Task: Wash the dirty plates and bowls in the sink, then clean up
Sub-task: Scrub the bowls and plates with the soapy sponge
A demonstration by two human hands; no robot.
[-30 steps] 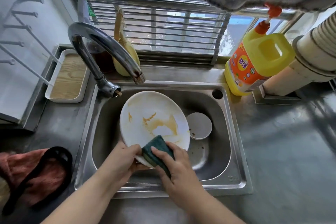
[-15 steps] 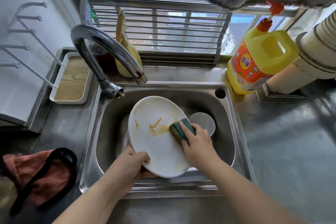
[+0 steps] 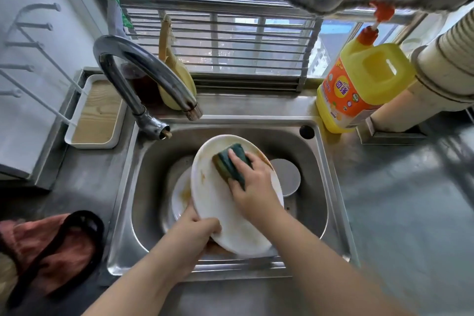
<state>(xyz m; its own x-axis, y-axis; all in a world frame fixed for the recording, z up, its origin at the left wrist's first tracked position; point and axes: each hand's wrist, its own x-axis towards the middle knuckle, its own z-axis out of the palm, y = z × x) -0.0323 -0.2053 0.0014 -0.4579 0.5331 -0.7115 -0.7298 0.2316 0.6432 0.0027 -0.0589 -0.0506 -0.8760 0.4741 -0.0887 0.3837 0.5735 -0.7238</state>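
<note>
A white oval plate (image 3: 220,202) with brown sauce smears is tilted over the steel sink (image 3: 331,187). My left hand (image 3: 195,233) grips its near left rim. My right hand (image 3: 251,187) holds a green sponge (image 3: 230,164) and presses it against the plate's upper part. Under the plate lies another dirty plate (image 3: 180,195), mostly hidden. A small white dish (image 3: 287,177) sits at the sink's right, partly behind the plate.
A curved tap (image 3: 143,72) arches over the sink's back left. A yellow detergent bottle (image 3: 359,87) stands at the back right. A white tray with a wooden base (image 3: 97,110) sits left of the sink. A red cloth with a black strap (image 3: 51,246) lies at the near left.
My right hand has slid the sponge from the plate's near edge up to its far part. The plate has turned and tilted more upright, and the sauce smear has shrunk.
</note>
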